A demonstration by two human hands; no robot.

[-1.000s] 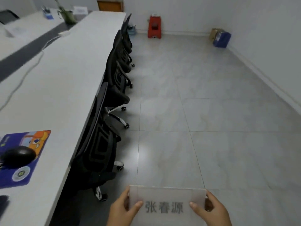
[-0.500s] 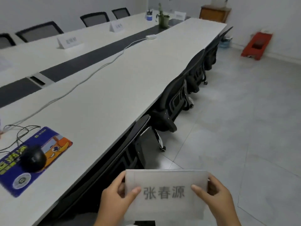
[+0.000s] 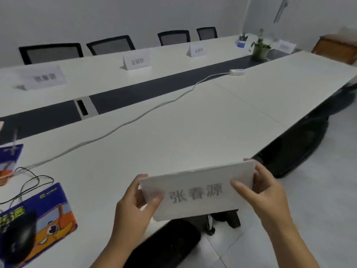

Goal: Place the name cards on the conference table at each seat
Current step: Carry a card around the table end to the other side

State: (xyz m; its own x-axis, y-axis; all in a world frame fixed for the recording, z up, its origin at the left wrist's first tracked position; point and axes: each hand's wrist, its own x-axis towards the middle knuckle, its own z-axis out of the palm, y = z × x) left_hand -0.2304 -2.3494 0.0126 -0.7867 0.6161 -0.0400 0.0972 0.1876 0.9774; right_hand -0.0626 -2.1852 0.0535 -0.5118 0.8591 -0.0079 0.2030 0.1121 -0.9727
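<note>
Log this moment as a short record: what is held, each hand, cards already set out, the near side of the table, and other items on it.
held: white paper name card with grey printed characters, above the near table edge
left hand: grips the card's left end
right hand: grips the card's right end
cards placed: three white tent cards standing on the far side; a fourth at the far end, blurred
near side: no card standing on the white conference table
other items: white cable, cartoon mouse pad, potted plant

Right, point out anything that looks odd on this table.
A white cable trails loose across the near tabletop, right where cards go. The held card bears the same printed name as the far-left card.
</note>
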